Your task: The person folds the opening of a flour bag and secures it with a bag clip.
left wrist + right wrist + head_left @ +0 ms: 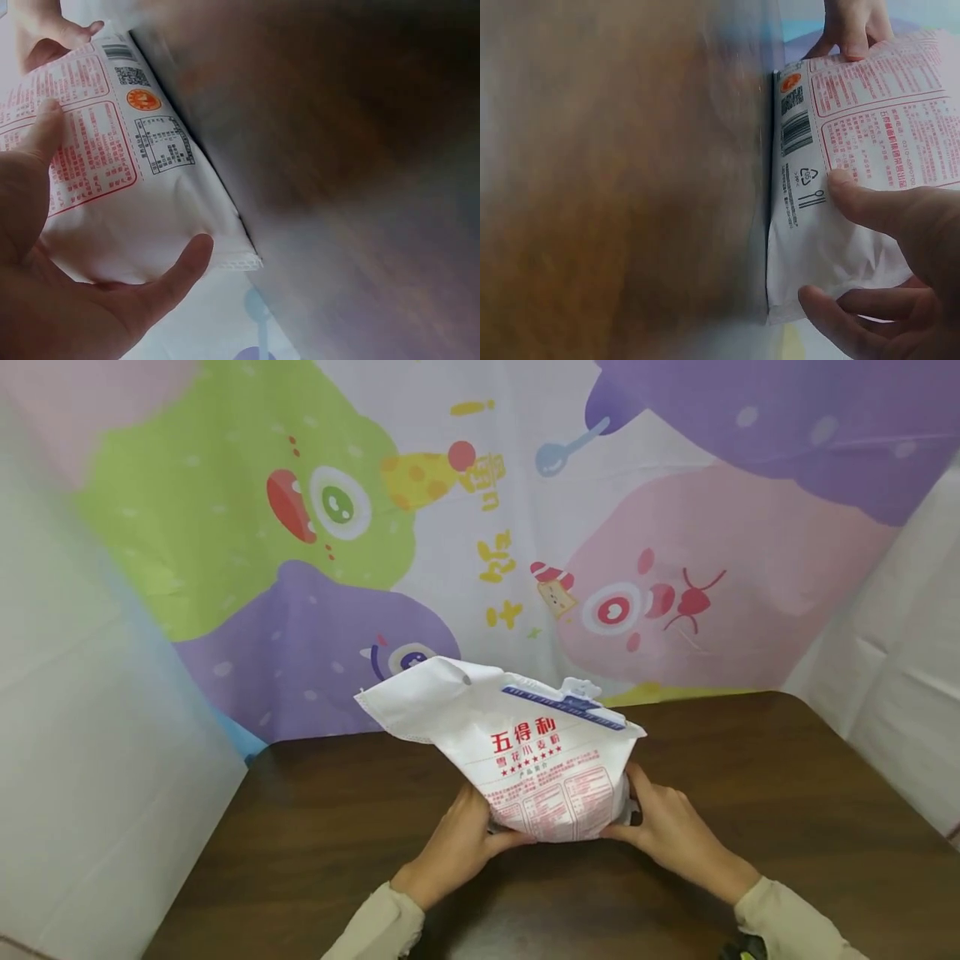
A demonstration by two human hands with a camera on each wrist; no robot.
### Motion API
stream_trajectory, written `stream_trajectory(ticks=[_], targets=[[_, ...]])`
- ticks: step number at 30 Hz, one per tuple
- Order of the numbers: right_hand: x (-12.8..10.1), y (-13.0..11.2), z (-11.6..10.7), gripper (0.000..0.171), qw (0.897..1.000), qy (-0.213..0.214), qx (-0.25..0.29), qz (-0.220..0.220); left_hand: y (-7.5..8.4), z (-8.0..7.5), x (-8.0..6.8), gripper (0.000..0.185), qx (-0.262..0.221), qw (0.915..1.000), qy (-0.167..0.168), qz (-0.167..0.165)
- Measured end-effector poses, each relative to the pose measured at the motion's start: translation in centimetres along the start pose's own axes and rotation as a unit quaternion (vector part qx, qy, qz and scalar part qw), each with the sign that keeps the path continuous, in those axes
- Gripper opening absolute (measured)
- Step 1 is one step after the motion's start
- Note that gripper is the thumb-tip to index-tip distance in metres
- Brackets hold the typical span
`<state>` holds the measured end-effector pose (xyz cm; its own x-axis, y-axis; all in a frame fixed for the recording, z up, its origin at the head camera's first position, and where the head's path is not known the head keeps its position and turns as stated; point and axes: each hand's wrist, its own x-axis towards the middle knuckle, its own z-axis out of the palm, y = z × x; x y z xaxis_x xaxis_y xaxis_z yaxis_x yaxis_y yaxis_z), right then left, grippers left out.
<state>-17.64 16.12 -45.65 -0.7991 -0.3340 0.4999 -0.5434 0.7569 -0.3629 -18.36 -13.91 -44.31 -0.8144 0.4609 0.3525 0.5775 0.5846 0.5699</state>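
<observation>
A white flour bag (551, 777) with red print stands on the dark tabletop or just above it; I cannot tell which. Its upper left corner flops out to the left. Across the folded top sits a blue and white clip (566, 706). My left hand (463, 842) grips the bag's lower left side, thumb on the printed front. On the lower right side, my right hand (678, 831) holds it likewise, its thumb near the bottom edge. The left wrist view shows the bag's printed panel (94, 146) under my thumb. A barcode (796, 135) shows near the bottom edge in the right wrist view.
The dark wooden table (315, 827) spreads around the bag. Behind it hangs a cloth backdrop (517, 610) with cartoon figures. White sheets close in the left side (97, 718) and the right side (892, 677). A small dark object (742, 946) lies by the right sleeve.
</observation>
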Motion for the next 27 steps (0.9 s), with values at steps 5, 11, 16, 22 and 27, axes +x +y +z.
stream_trajectory(ticks=[5,11,16,22,27], targets=[[0.2,0.9,-0.5,0.09,0.999,-0.033,-0.007,0.033,-0.2,0.7,1.6,0.095,0.0,1.0,-0.006,0.008],[0.9,2.3,-2.0,0.093,0.996,-0.056,-0.03,0.055,0.1,2.1,4.3,0.098,-0.01,0.9999,-0.003,0.008],[1.6,3.9,-1.8,0.09,0.998,-0.042,0.002,0.05,0.1,3.1,5.8,0.097,0.009,0.9998,0.013,-0.009],[1.8,4.3,-0.6,0.081,0.999,-0.034,0.018,0.032,-0.2,2.4,5.5,0.1,0.032,0.999,0.014,-0.028],[0.9,3.2,-0.9,0.069,1.0,-0.024,-0.017,0.01,0.3,1.4,4.1,0.096,0.111,0.993,0.019,-0.036]])
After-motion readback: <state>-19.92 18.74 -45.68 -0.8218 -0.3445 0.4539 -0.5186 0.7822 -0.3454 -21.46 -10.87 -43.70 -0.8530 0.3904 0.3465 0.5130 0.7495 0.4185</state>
